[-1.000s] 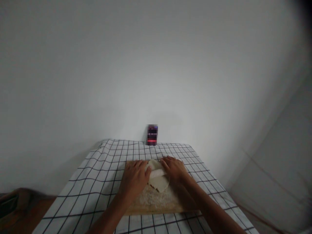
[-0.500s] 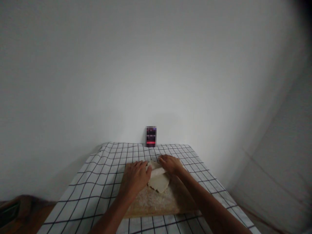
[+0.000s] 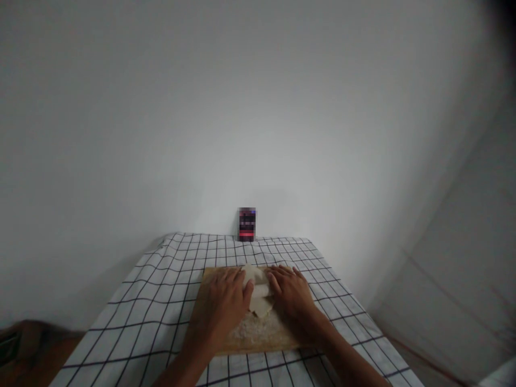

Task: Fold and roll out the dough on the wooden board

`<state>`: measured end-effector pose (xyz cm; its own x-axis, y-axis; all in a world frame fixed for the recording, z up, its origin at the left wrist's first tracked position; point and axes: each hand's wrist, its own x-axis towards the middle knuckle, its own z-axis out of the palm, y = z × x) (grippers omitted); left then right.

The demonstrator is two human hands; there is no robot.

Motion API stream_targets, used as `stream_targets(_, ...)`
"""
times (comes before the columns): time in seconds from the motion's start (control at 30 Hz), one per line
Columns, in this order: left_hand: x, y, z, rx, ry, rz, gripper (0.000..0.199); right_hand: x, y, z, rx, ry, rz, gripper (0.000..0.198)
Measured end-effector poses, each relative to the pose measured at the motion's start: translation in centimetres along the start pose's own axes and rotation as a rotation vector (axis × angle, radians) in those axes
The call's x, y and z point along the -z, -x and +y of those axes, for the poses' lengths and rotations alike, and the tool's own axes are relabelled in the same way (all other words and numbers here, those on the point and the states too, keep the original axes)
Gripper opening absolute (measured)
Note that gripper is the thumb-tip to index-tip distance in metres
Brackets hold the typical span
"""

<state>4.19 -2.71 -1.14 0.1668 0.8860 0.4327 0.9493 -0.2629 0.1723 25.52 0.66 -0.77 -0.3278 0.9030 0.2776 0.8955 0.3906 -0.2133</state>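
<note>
A pale rolling pin (image 3: 262, 291) lies crosswise over a thin, uneven sheet of dough (image 3: 261, 307) on a floured wooden board (image 3: 258, 338). My left hand (image 3: 230, 296) is laid over the pin's left part, fingers pointing away and thumb along the inner side. Over the right part, my right hand (image 3: 291, 290) grips from above, its fingers somewhat spread. Both palms hide the pin's ends. Between the hands, the dough shows beyond the pin and in front of it, with a ragged near edge.
A white tablecloth with dark grid lines (image 3: 161, 306) covers the table under the board. At the table's far edge, a small dark blurred object with a red band (image 3: 247, 224) stands against the white wall (image 3: 258, 107). A brown item (image 3: 28, 344) is at lower left.
My right hand has come back toward me and turned straighter, bringing the rolling pin's right side nearer. My left hand has shifted only slightly. The whole view has moved a little.
</note>
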Motion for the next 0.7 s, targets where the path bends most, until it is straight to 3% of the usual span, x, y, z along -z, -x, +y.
stream_targets(0.17, 0.6, -3.1, -0.8, 0.064, -0.004, -0.103, 0.035, 1.1, -4.1, -0.6, -0.079, 0.032, -0.111, 0.051)
stream_targets(0.3, 1.0, -4.0, -0.9, 0.108, -0.014, -0.183, 0.038, 1.5, -5.0, -0.8, -0.115, 0.013, -0.140, 0.052)
stream_targets(0.47, 0.7, -3.2, -0.9, 0.094, -0.021, -0.120, 0.041, 1.2, -2.8, -0.6, -0.013, 0.078, -0.103, 0.044)
stream_targets(0.7, -0.7, -3.0, -1.3, 0.030, -0.022, -0.056, 0.036, 0.5, 2.2, -1.0, 0.015, -0.050, -0.053, 0.048)
